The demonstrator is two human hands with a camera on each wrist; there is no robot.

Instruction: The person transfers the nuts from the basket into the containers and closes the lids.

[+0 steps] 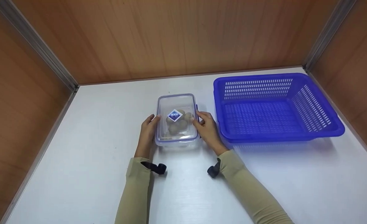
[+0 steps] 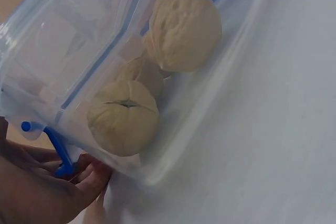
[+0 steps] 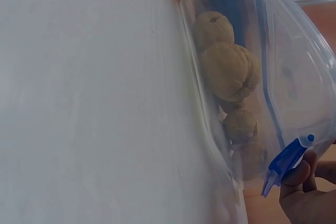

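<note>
Sleeves nearest; left hand (image 1: 148, 128) and right hand (image 1: 207, 128) flank the box (image 1: 177, 119) mid-table, fingers (image 3: 296, 178) pinching its blue clips (image 3: 283, 163). Unlatching step; next, flip both clips outward.

Lid sticker (image 1: 174, 115) print too small to read.

The clear rectangular plastic box (image 1: 176, 119) held between the two hands has see-through walls, a pale blue rim and bright blue latch clips (image 3: 283, 163) at the fingertips. On its lid, between the hands, sits a diamond-shaped sticker (image 1: 174, 115), dark blue with white edging. Inside the grip lie round wrinkled walnuts (image 2: 181, 32), pale tan with darker seams. Just beyond the right hand stands the rectangular plastic basket (image 1: 311, 107), solid royal blue, patterned with rows of small slots. The sleeves (image 1: 252, 189) are beige, the tabletop (image 1: 87, 149) white, the surrounding walls (image 1: 171, 37) brown wood-grain.
</note>
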